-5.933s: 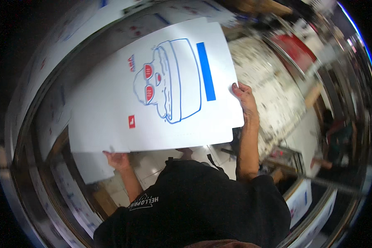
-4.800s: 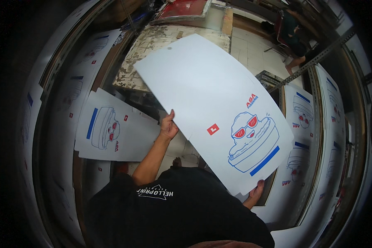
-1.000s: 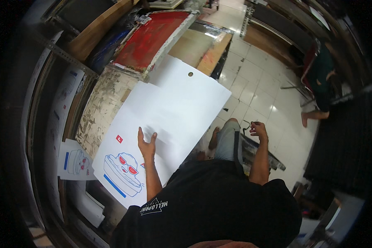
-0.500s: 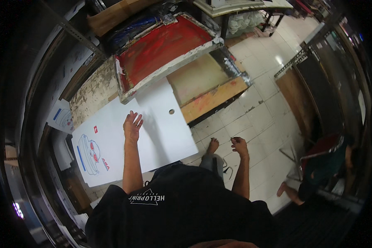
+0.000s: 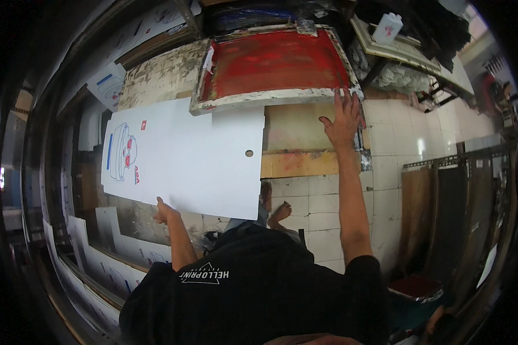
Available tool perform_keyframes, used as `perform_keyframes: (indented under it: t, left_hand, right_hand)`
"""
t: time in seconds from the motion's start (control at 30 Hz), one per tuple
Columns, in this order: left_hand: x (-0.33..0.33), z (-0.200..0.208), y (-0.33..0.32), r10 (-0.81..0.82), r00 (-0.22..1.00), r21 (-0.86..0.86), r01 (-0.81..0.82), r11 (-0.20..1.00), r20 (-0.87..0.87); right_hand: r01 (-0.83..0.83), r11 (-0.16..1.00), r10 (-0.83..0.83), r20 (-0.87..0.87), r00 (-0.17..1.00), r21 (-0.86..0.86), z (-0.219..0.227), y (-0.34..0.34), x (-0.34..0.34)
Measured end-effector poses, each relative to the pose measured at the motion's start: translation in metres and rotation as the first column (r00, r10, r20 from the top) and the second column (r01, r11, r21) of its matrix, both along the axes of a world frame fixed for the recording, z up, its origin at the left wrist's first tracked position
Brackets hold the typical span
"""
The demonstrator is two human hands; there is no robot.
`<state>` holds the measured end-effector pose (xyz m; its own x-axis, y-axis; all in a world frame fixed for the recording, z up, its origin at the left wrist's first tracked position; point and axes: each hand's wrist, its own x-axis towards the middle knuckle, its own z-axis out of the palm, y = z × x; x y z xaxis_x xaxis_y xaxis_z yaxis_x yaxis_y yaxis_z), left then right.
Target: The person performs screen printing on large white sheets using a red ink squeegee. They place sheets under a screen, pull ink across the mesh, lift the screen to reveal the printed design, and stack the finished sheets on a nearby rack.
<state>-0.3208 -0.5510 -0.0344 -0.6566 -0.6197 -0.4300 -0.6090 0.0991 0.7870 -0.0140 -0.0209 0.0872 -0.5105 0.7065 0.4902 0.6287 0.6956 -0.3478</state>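
A white sheet (image 5: 195, 164) with a printed drawing at its left end and a hole near its right edge lies partly beneath a screen-printing frame (image 5: 270, 100). The frame holds a red-stained mesh (image 5: 276, 60). At the sheet's near edge is my left hand (image 5: 166, 213), fingers loosely bent and apart, one fingertip at the edge; a firm grip on it does not show. My right hand (image 5: 344, 123) reaches forward with spread fingers, its fingertips at the frame's near right corner. Under the frame shows a pale printing bed (image 5: 296, 123) with a stained wooden front edge (image 5: 299, 164).
Printed white sheets (image 5: 106, 83) rest on racks at the left. A side table (image 5: 420, 57) with a white bottle (image 5: 387, 29) stands at the far right. Dark panels (image 5: 443, 201) in a rack and a red-seated chair (image 5: 415, 287) are at the right, on the tiled floor (image 5: 322, 201).
My left hand has gone from above the sheet to its near edge. My right hand has moved forward from over the floor to the frame's corner. The view has turned.
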Motion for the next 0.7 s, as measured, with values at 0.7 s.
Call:
perform_keyframes:
  t: [0.7]
  left_hand:
    - [0.180, 0.016, 0.094, -0.140, 0.935, 0.775, 0.348, 0.528, -0.325]
  right_hand:
    - [-0.343, 0.864, 0.268, 0.242, 0.933, 0.368, 0.091, 0.124, -0.066]
